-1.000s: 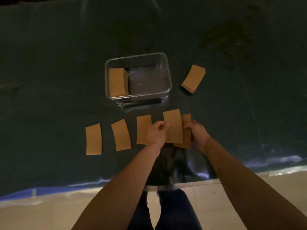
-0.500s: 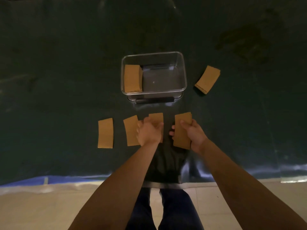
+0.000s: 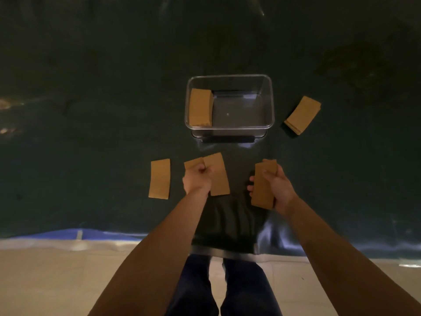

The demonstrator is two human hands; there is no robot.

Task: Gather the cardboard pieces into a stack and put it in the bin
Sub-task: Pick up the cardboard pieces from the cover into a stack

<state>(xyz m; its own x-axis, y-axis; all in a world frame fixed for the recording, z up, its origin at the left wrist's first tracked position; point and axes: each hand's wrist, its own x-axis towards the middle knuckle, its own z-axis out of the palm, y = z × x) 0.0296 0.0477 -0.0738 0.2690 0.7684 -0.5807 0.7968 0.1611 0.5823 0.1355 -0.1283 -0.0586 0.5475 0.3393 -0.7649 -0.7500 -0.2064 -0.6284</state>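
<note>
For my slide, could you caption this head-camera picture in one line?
Left hand and right hand each hold cardboard pieces before a clear bin holding one stack.

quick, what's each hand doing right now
Left hand: closed on one cardboard piece.
Right hand: closed on a small cardboard stack.

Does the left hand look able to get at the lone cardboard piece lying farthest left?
Probably yes: the piece lies flat just left of the left hand with bare mat between, though that hand already holds cardboard.
</note>
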